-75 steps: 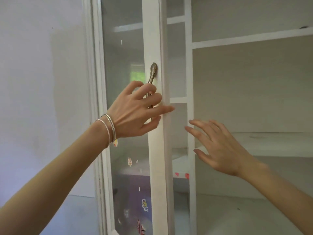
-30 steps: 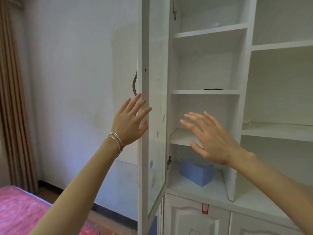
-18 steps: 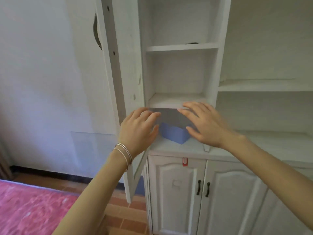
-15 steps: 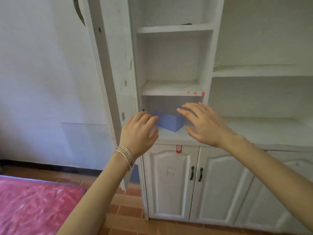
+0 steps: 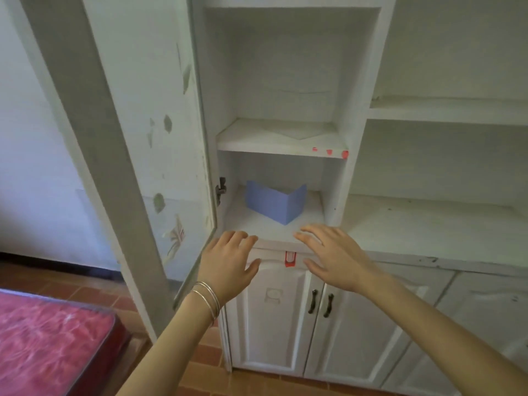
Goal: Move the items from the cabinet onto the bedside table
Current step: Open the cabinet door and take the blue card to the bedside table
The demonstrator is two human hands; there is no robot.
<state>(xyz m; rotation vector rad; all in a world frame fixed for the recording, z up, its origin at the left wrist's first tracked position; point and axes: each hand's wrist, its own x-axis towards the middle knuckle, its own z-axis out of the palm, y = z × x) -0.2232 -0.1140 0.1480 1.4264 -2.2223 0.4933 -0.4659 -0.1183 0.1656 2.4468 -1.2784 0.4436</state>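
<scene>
A blue box (image 5: 275, 203) stands on the lowest open shelf of the white cabinet (image 5: 354, 178), set at an angle with one corner toward me. The cabinet's tall glass door (image 5: 148, 144) is swung open to the left. My left hand (image 5: 228, 264), with thin bangles on its wrist, hovers with fingers relaxed just in front of the shelf's front edge, below and left of the box. My right hand (image 5: 334, 257) hovers beside it, fingers spread, below and right of the box. Neither hand touches the box.
The shelf above the box (image 5: 283, 138) holds nothing I can see. Lower cabinet doors with dark handles (image 5: 321, 302) lie under the shelf. A wide bare shelf (image 5: 434, 221) extends to the right. A pink bed (image 5: 48, 338) sits at the lower left on a tiled floor.
The door was pulled open and my left hand let go of its handle. My view dropped to the lower shelf, and both hands now sit lower, in front of the shelf edge.
</scene>
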